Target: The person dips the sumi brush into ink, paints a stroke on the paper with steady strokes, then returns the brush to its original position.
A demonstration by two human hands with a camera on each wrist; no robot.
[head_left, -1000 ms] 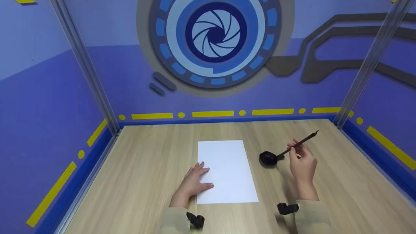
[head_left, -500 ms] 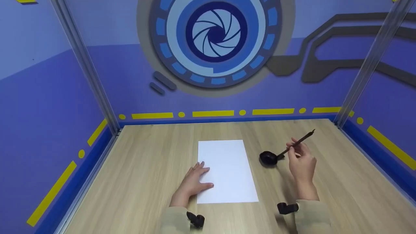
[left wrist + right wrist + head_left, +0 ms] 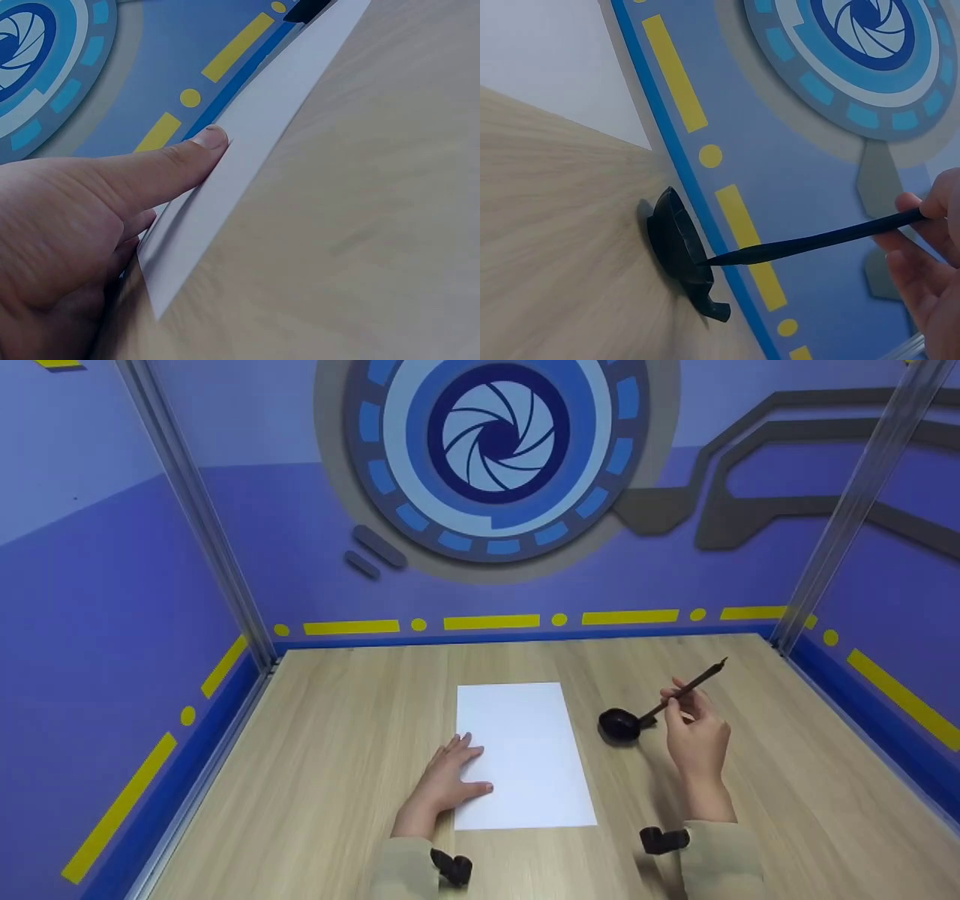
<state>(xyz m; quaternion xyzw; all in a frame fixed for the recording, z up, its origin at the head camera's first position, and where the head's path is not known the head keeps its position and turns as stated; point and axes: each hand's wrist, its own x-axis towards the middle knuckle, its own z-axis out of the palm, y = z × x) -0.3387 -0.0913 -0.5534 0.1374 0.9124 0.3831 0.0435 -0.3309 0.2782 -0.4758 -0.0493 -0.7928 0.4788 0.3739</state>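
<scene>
On the table lies a blank white sheet of paper (image 3: 525, 742). Spread fingers of my left hand (image 3: 441, 784) rest on its left edge, the thumb (image 3: 169, 166) lying along the sheet in the left wrist view. My right hand (image 3: 700, 739) pinches a dark writing brush (image 3: 700, 680) partway along its slanted shaft. The pointed brush tip (image 3: 739, 256) is at the rim of a small black ink dish (image 3: 676, 244), which has a short spout-like handle. From above, the dish stands just right of the paper. Whether there is ink inside cannot be told.
Light wooden table (image 3: 337, 750) extends on both sides of the paper. Blue-purple printed panels (image 3: 255, 547) enclose its back and sides, with metal posts (image 3: 202, 517) at the corners. A small black camera (image 3: 451, 868) sits by each sleeve cuff.
The upper end of the brush has shifted slightly left, along with a tiny movement of my right hand. Left hand, paper and ink dish stay where they were.
</scene>
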